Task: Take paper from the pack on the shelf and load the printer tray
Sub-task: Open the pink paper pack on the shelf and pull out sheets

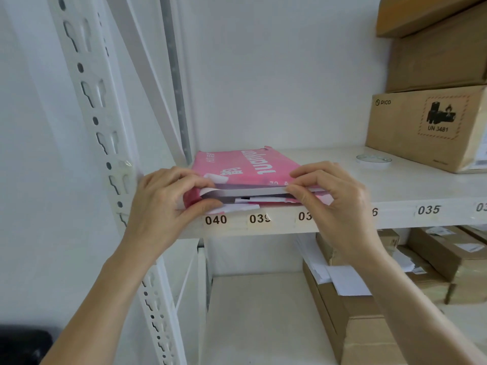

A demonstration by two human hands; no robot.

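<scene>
A pink paper pack (245,164) with white lettering lies flat at the front left of the white shelf (395,191). Its near end is torn open and a stack of white paper (253,192) shows in the opening. My left hand (163,204) pinches the pack's left front corner, thumb below and fingers on the torn wrapper flap. My right hand (332,196) grips the right front corner, fingertips on the edge of the paper stack. The printer and its tray are out of view.
Brown cardboard boxes (432,125) are stacked at the shelf's right, with a roll of clear tape (373,160) in front of them. The shelf edge carries number labels (216,220). More boxes and loose sheets (342,280) fill the lower shelf. A perforated white upright (105,143) stands left.
</scene>
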